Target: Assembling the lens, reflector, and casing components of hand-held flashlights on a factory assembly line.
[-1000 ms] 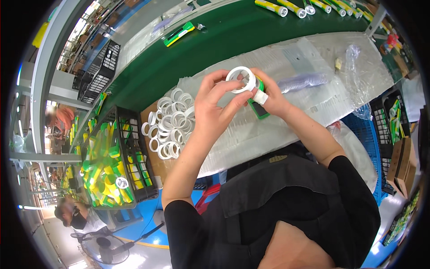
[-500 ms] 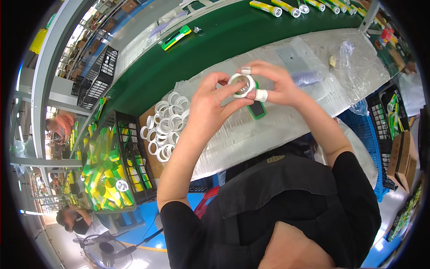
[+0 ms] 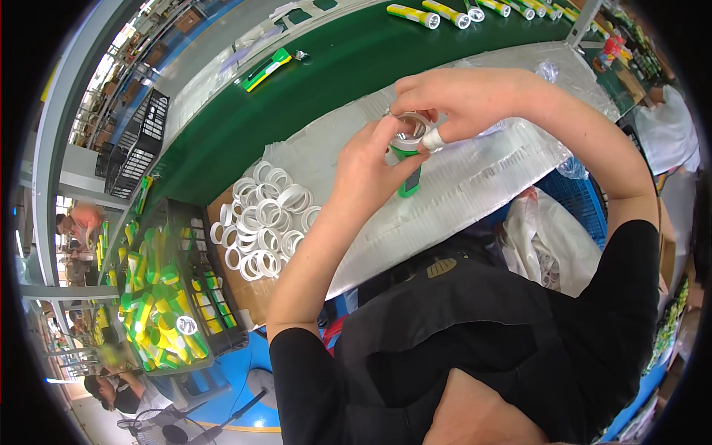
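A green flashlight with a white ring around its clear lens end is between my two hands, lens up, over the plastic-covered work surface. My left hand is closed around the near left side of the head, thumb and fingers against the ring. Arched over from the right, my right hand grips the ring's far and right sides; a white wrap covers its thumb. Fingers hide part of the rim. Left of my left forearm lies a heap of loose white rings on cardboard.
Beyond the work surface runs a green conveyor belt, carrying one green-and-yellow flashlight and a row of several yellow-and-white flashlights. Left stands a bin of green and yellow housings. A white sack is at right.
My right forearm has swung up and outward, and the right hand has turned over the ring. The flashlight remains between both hands. The whole view has shifted somewhat.
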Tool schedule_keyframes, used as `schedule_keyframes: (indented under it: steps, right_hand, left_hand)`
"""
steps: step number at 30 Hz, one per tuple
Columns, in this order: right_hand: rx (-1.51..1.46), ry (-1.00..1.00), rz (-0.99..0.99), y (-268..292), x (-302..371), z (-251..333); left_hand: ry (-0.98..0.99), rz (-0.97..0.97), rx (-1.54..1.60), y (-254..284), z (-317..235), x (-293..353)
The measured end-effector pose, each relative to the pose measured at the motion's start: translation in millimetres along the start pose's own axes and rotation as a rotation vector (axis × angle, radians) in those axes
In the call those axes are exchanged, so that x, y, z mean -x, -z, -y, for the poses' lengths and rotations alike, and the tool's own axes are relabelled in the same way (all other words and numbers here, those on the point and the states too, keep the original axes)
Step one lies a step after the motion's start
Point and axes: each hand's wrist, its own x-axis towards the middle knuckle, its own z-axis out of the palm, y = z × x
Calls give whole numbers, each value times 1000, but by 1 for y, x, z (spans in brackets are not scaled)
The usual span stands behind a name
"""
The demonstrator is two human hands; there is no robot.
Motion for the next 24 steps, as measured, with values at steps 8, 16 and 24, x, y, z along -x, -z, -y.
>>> schedule_keyframes:
  steps: [8,16,24]
  right_hand:
    - [8,-13,10,2,-3,0]
    - [235,-553,-32,-13,-7,13]
    - [354,-589,127,8,-19,33]
  left_hand:
    - [-65,-34,33,-6,3,-1]
    - [1,-69,-20,-9,-1,-6]
    - [15,-82,-6,-7,8,-11]
